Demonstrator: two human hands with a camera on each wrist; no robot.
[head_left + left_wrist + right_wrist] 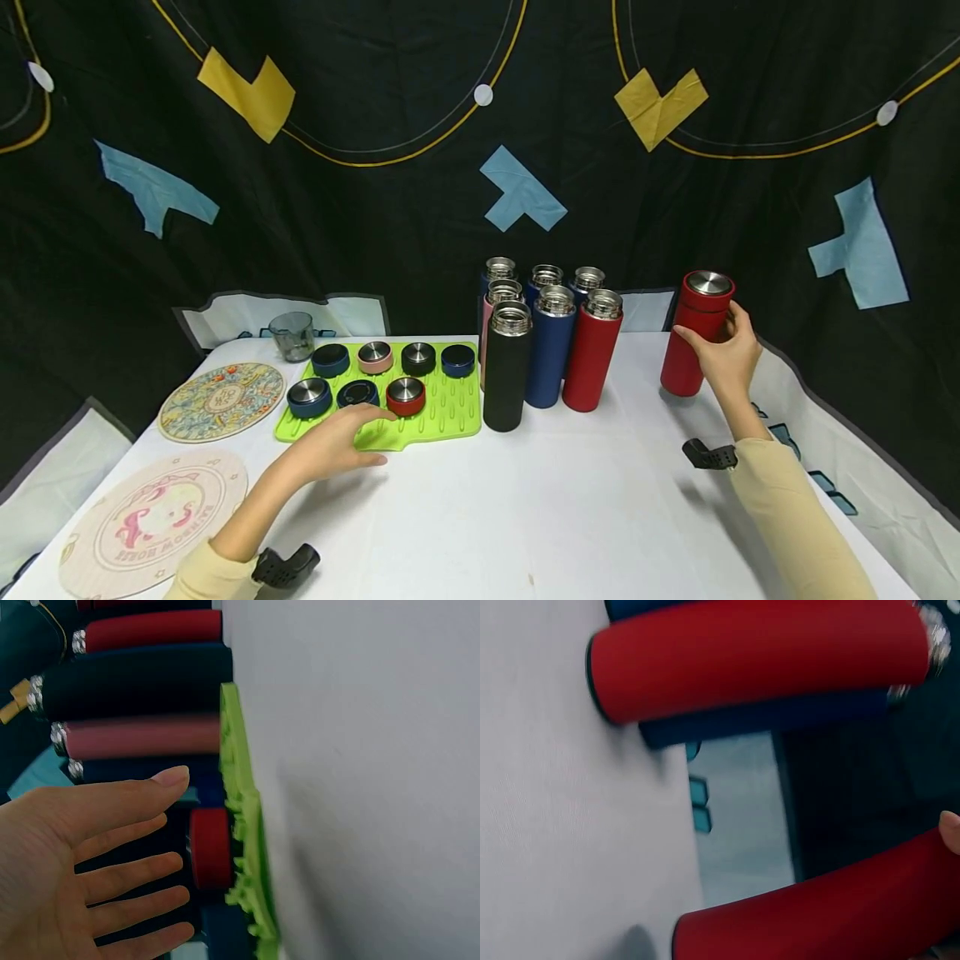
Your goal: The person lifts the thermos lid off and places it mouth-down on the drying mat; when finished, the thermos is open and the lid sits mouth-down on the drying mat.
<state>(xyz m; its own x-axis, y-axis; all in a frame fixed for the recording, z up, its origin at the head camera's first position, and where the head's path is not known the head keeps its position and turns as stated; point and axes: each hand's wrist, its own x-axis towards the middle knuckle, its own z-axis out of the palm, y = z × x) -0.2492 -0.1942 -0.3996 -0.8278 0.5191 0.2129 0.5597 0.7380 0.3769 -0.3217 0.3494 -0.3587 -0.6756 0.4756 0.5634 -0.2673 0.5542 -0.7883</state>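
My right hand (722,354) grips a capped red bottle (693,331) that stands upright on the white table at the right; its red body (817,911) fills the lower right wrist view. My left hand (341,437) is open, fingers straight, hovering at the front edge of the green mat (450,412), nearest the red lid (406,395). In the left wrist view the spread fingers (131,862) sit just short of that red lid (210,847) on the mat (247,825). Several open bottles (551,350) stand grouped in the middle.
Several lids lie on the green mat, among them a pink one (375,357) and a black one (418,358). A small grey cup (292,335) stands behind it. Two round patterned mats (222,401) (153,521) lie at the left. A dark patterned cloth hangs behind.
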